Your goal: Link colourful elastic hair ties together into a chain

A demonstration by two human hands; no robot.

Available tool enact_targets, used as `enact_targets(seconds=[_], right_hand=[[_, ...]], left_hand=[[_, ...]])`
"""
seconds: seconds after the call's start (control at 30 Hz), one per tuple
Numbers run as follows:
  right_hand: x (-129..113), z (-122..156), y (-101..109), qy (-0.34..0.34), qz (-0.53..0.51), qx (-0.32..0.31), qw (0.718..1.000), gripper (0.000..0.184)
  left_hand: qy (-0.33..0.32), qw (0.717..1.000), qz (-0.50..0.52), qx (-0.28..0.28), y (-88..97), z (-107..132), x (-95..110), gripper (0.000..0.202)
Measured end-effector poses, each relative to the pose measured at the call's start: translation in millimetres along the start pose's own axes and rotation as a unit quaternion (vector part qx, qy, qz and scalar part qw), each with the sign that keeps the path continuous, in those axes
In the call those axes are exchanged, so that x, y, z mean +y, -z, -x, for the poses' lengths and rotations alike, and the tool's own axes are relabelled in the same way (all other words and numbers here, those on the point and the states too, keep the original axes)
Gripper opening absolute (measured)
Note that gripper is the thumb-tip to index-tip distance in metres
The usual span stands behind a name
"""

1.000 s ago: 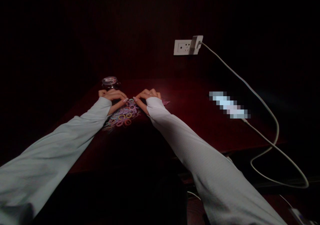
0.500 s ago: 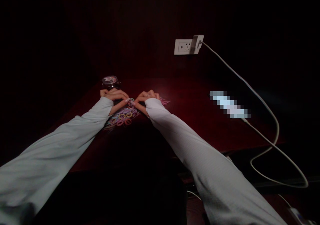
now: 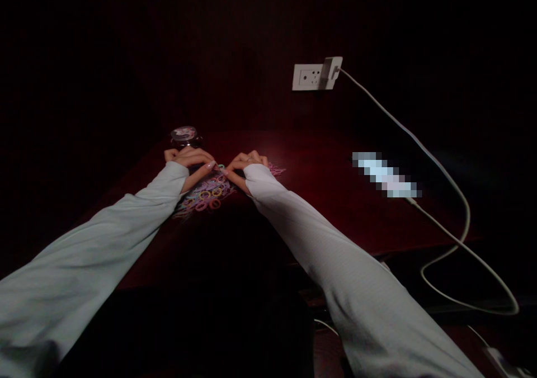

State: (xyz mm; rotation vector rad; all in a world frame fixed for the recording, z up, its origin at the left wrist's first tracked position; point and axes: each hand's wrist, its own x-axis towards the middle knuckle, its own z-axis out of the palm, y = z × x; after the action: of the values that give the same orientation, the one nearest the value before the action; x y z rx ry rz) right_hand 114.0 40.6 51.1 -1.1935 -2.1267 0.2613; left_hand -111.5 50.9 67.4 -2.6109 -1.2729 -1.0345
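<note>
A loose pile of small colourful hair ties [image 3: 206, 194], with pink, purple and yellow rings among it, lies on the dark red table. My left hand [image 3: 191, 160] is above the pile's far edge, thumb and forefinger pinched together. Close on its right, my right hand [image 3: 245, 164] is closed in a similar pinch, its thumb tip pointing at the left one. Whatever sits between the fingertips is too small to make out. A green ring [image 3: 221, 166] shows just by the fingertips. Beyond my right hand lie more pink strands [image 3: 277, 169].
Behind my left hand stands a round jar [image 3: 184, 136] with a clear lid. At the right lies a blurred-out bright device [image 3: 384, 175] on a white cable [image 3: 419, 143], which runs to a charger [image 3: 333, 70] in the wall socket [image 3: 308, 78]. The table's front edge is dark.
My left hand has shifted slightly left, so the gap between the two pinches is a little wider. My right hand stays almost where it was.
</note>
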Motion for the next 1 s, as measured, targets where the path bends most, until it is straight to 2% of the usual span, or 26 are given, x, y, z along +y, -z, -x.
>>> enact_targets(seconds=[0.17,0.4,0.73,1.0], right_hand=[[-0.9,1.8,0.8,0.002,0.01,0.001,1.0,0.026],[0.5,1.8,-0.6,0.012,0.012,0.001,1.0,0.024],[-2.2,1.2,1.8,-0.006,-0.001,-0.015,1.0,0.031],[0.5,1.1,1.0,0.011,-0.004,-0.006,1.0,0.032]], left_hand=[[-0.014,0.999,0.004,-0.048,9.7,-1.1,4.6,0.045],[-0.017,0.999,0.013,-0.035,9.4,-0.6,6.1,0.04],[-0.024,0.999,0.011,-0.044,12.0,-0.3,4.6,0.042],[-0.01,0.999,0.012,-0.051,12.0,-2.3,0.6,0.034]])
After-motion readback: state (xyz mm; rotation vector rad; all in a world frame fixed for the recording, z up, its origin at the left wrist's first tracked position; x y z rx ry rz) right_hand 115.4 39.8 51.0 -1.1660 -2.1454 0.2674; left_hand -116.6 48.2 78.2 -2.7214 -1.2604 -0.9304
